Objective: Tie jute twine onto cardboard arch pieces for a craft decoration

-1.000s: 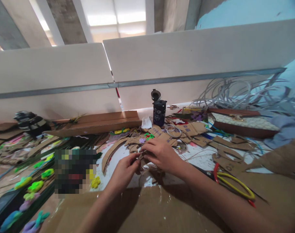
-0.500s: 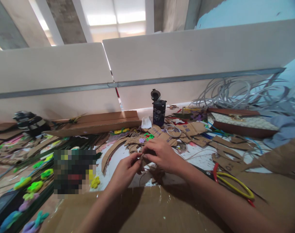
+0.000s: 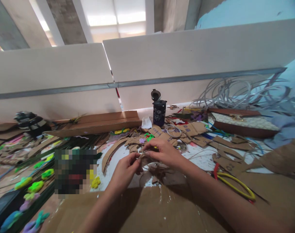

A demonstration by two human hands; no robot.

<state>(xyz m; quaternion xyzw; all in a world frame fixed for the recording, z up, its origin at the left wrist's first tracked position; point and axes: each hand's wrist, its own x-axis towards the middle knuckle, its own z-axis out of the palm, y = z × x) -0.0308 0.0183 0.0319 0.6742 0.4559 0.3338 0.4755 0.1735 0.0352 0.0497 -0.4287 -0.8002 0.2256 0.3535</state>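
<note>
My left hand (image 3: 126, 169) is closed, thumb against fingers, on thin brown twine (image 3: 145, 155). Close by on the right, my right hand (image 3: 162, 152) pinches the same twine, and strands show between the two hands. Just beyond them lies a curved piece wrapped in twine (image 3: 135, 141), with a small purple flower (image 3: 142, 140) and a green flower (image 3: 150, 137) on it. My fingers partly cover its near side, so I cannot tell whether the held twine joins it. A bare cardboard arc (image 3: 111, 152) lies to its left.
Yellow-and-red handled cutters (image 3: 237, 184) lie on cardboard at right. A dark bottle (image 3: 159, 112) stands open at the back, near a handbag (image 3: 242, 123) and coiled white tubing (image 3: 225, 94). Fuzzy flowers (image 3: 36, 186) line the left. A cardboard sheet (image 3: 147, 210) lies in front.
My right hand has shifted slightly upward and its fingers have changed position. More of the twine now shows between the hands. My left hand stays nearly in place.
</note>
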